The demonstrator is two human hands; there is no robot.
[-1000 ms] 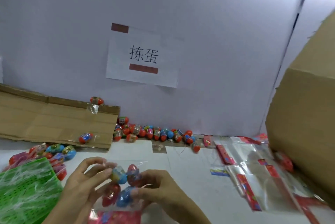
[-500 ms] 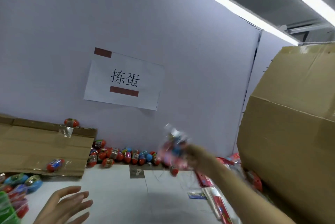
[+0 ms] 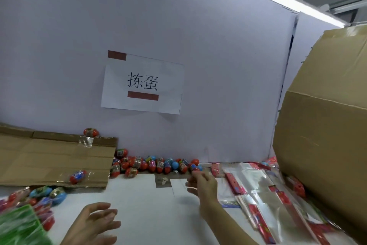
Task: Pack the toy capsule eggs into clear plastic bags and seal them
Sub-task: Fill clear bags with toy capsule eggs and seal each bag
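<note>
My left hand [image 3: 93, 223] hovers low over the white table [image 3: 143, 205], palm down, fingers spread and loosely bent, holding nothing. My right hand [image 3: 200, 184] is stretched forward over the table near the back row of eggs; fingers relaxed and apart, nothing visibly in them, though motion blur softens the fingertips.

Eggs [image 3: 151, 164]: smooth glossy plastic ovals, mostly red, some blue, with printed bands round the middle. They lie in a loose row against the foot of the wall; too crowded to count exactly. One red egg [image 3: 91, 132] sits on top of the cardboard sheet's upper edge. One more egg [image 3: 78, 177], red and blue, lies on the face of that sheet. Two blue eggs [image 3: 49, 194] lie at the table's left edge among bagged ones.

Bags [image 3: 260, 191]: flat, clear, shiny film with red printed header strips, fanned in an overlapping pile on the right of the table; count unclear.

Cardboard sheet [image 3: 49, 157]: brown, creased, leaning at the left, with a patch of clear tape. Box [image 3: 325, 135]: large, brown, matte, at right edge. Green basket [image 3: 19, 227]: lattice plastic, bottom left, blurred. Paper sign [image 3: 142, 84]: white, two dark red tape strips, on the pale wall.
</note>
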